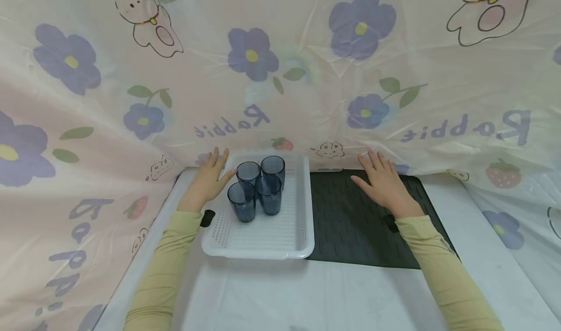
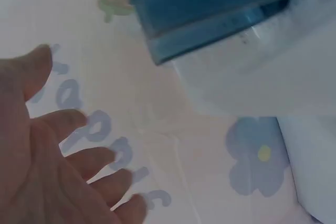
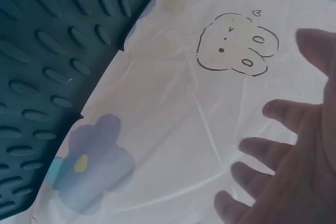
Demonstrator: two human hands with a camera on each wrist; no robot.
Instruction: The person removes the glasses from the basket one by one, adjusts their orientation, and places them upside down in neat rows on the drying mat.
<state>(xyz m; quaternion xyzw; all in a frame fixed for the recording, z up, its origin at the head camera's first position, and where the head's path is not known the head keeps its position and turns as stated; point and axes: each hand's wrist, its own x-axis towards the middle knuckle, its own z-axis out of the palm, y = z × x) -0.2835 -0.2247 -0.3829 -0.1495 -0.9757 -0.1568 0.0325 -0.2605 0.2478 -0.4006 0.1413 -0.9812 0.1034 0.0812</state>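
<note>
Several blue-tinted clear cups (image 1: pixel 242 202) stand upright, grouped in the far half of a white perforated plastic basket (image 1: pixel 258 241). My left hand (image 1: pixel 207 181), fingers spread, is over the basket's left rim, nearest to the cups, and holds nothing. In the left wrist view, a blue cup (image 2: pixel 210 9) shows large at the top, apart from the left hand (image 2: pixel 63 150). Over a dark ribbed mat (image 1: pixel 350 224) on the right is my right hand (image 1: pixel 385 187), its fingers spread and holding nothing. The right wrist view has the right hand (image 3: pixel 283 166) beside the mat (image 3: pixel 52 66).
Basket and mat lie side by side on a white table (image 1: pixel 280 292). A printed curtain (image 1: pixel 302 92) with flowers and rabbits hangs behind the table and along both sides. Dark bands (image 1: pixel 208 218) sit at both wrists, below pale green sleeves.
</note>
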